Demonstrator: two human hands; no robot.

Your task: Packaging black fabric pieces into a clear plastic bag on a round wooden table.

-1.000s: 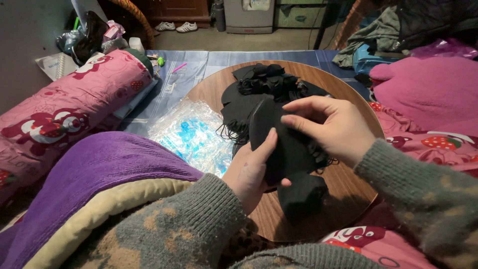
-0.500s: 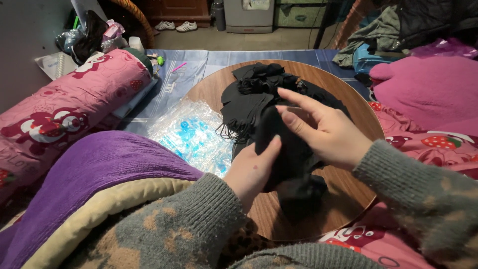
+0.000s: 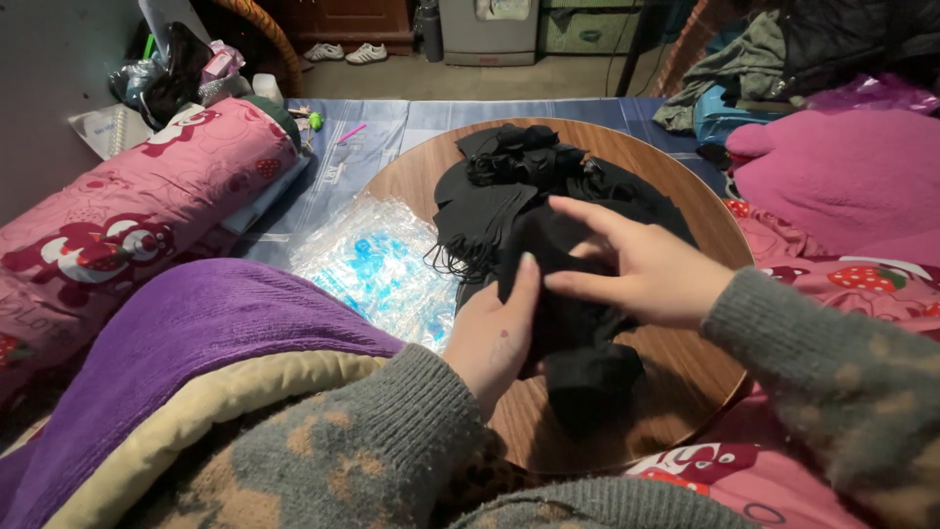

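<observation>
At the middle of the round brown wooden surface [image 3: 676, 392], the left hand [image 3: 494, 338] and right hand [image 3: 641, 269] pinch a soft black fabric piece [image 3: 563, 323], each grip closed on its folds. It looks light, limp and non-slippery, so it likely handles best taken by an edge or fold. Behind it lies a pile of black fabric pieces with thin strings [image 3: 519, 181]; left, a crinkly clear plastic bag with blue print [image 3: 377, 264].
</observation>
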